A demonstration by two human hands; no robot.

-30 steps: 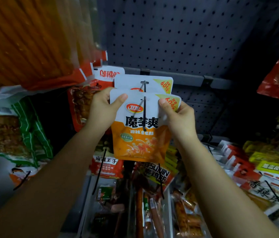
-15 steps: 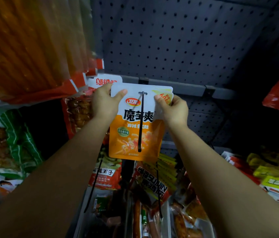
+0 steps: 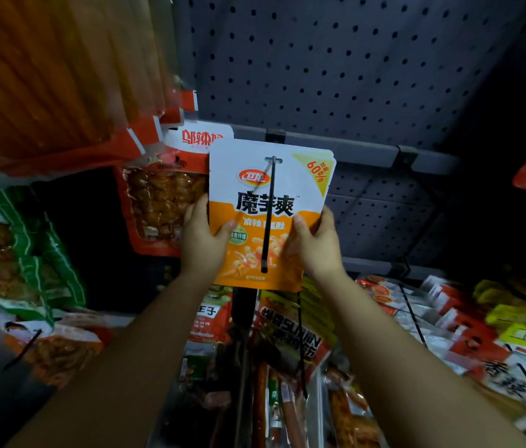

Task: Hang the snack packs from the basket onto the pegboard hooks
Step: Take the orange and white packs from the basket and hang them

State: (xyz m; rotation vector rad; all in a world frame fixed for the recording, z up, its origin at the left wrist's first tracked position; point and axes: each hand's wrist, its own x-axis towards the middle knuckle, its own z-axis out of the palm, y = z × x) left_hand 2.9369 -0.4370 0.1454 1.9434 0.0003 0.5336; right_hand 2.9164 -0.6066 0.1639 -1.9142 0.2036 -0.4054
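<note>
Snack pack (image 3: 268, 218), white above and orange below, sits at the middle of the frame on a black hook (image 3: 269, 215) that passes through its top hole. We see our left hand (image 3: 203, 244) gripping its left edge and our right hand (image 3: 315, 245) its right edge, thumbs on the front, the other fingers hidden behind. Behind it stands the grey pegboard (image 3: 352, 69), filling the upper frame. A red pack (image 3: 171, 192) hangs just left. Blurred orange packs (image 3: 45, 69) crowd the upper left. Lower right, more packs (image 3: 468, 334) lie dim and hard to read.
</note>
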